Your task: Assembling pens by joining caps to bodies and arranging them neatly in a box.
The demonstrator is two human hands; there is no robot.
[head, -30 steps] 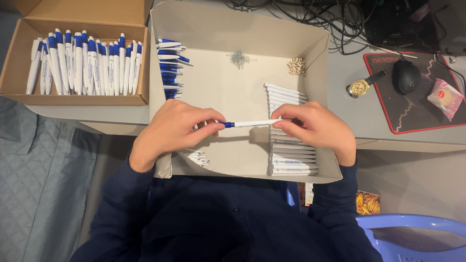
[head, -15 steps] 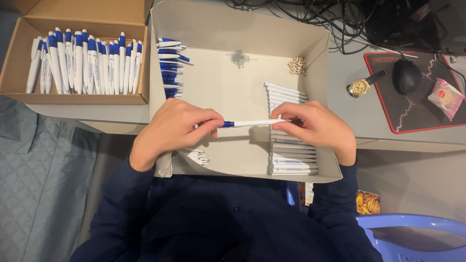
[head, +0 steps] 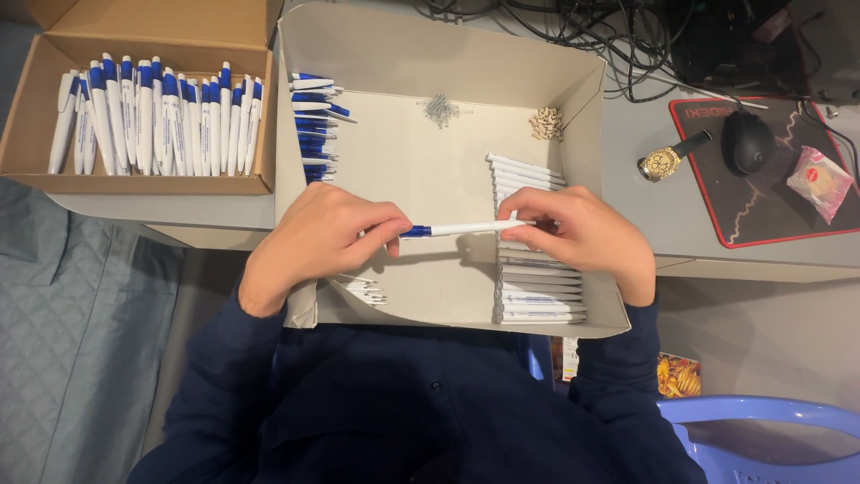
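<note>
A white pen with a blue section [head: 459, 229] lies level between both hands over a shallow white cardboard tray [head: 573, 81]. My left hand [head: 313, 240] pinches its blue end. My right hand [head: 582, 235] grips the white barrel end. Under my right hand a row of white pen barrels [head: 528, 179] is stacked in the tray. Blue pen parts [head: 313, 112] are piled in the tray's far left corner. A few small white pieces [head: 363, 289] lie by my left wrist.
A brown box [head: 36, 99] of finished blue-and-white pens [head: 157, 116] stands at the left. Springs [head: 440, 109] and small tan parts [head: 546, 123] lie in the tray. A wristwatch [head: 665, 161], mouse [head: 747, 142], mouse pad [head: 788, 224] and cables [head: 582, 22] are on the right.
</note>
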